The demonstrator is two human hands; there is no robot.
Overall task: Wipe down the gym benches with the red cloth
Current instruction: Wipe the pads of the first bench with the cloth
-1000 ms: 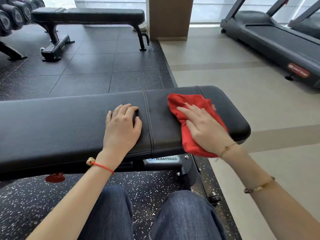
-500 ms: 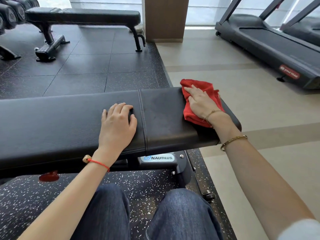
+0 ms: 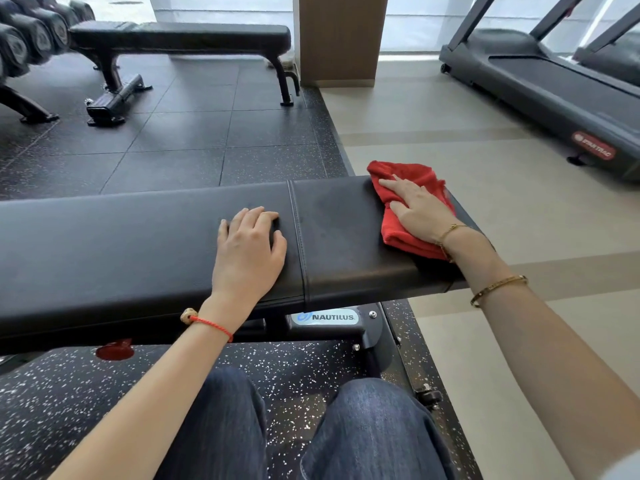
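Cloth [image 3: 405, 202] under my right hand [image 3: 420, 211], at the right end of the bench [image 3: 138, 244]. It's bunched into a rough strip whose long axis runs from the far edge of the pad back toward the near edge, and its far corner pokes just past the pad. My fingers lie straight and flat on it, pressing it down, pointing up and to the left. My left hand [image 3: 247, 252] rests palm down on the pad just left of the seam [image 3: 298, 237], fingers a little bent at the tips, gripping nothing. The bench itself runs left to right across in front of my knees. A label [image 3: 327, 317] on the frame below reads NAUTILUS. The treadmill [image 3: 554, 88] at the right carries a red badge (lettering too small to read). A second bench [image 3: 180, 36] stands beyond on the dark tiles, parallel to mine, with dumbbells [image 3: 27, 32] racked at the left.
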